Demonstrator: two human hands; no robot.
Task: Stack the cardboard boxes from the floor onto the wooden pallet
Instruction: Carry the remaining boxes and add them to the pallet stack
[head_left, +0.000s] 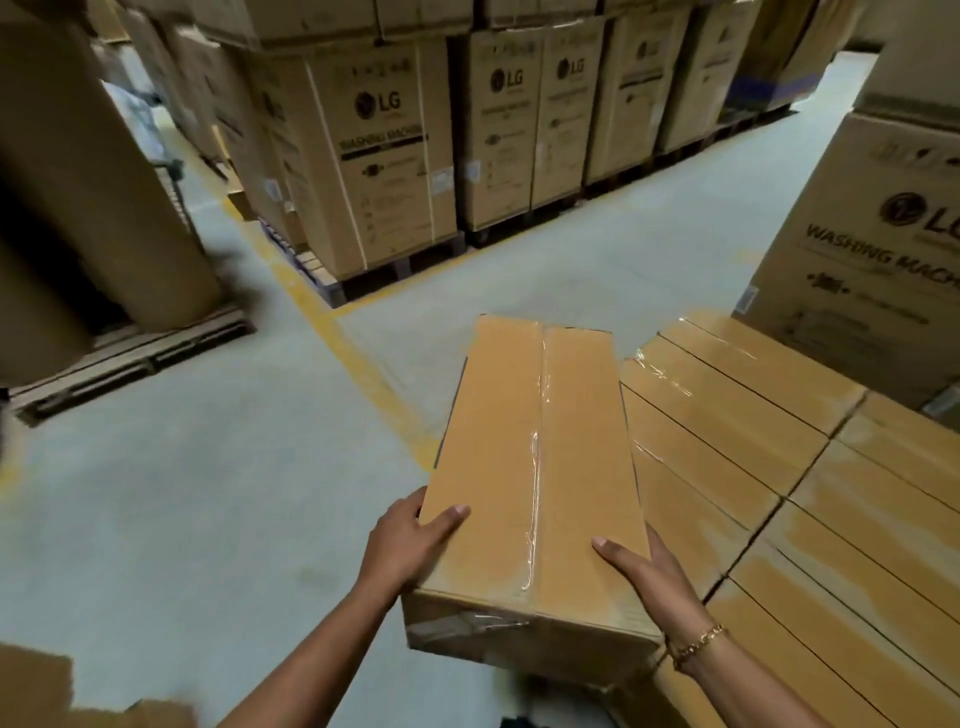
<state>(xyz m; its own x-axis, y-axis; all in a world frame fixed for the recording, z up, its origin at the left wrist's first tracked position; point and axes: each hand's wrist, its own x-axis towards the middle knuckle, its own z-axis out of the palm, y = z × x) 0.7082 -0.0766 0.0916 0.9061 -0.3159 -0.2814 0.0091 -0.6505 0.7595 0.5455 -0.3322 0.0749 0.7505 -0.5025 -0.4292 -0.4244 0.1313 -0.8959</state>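
**Q:** Hands?
**A:** The left hand (402, 545) grips the near left corner of the cardboard box (519, 467). Its thumb lies flat on the top face and its fingers wrap round the side edge, out of sight. The right hand (647, 577) does the same at the near right corner, thumb on top, fingers down the side. There is a gold chain bracelet (696, 644) on the right wrist.

**Q:** The box itself?
**A:** It is long, plain tan, with no print visible. Clear tape (540, 441), glossy and wrinkled, runs along the centre seam and over the near end. The box is held in the air, long axis pointing away from the person.

**Q:** Position?
**A:** Its right long edge is over or just beside the left margin of the stacked boxes (779, 467). Cannot tell whether they touch. Whatever bears that stack is hidden.

**Q:** Surroundings, taken from the box?
**A:** To the right, the stacked boxes form one level layer of like cartons, taped and laid side by side in rows. Beyond that layer, a tall carton (872, 249) printed LG WASHING MACHINE stands close against its far side. Below and to the left is grey floor (234, 493), with a yellow line (353, 364) passing under the box's far end. Well beyond is a row of washing machine cartons (384, 156) on dark pallets. Far left, a wooden pallet (130, 353) carries big brown rolls (93, 171).
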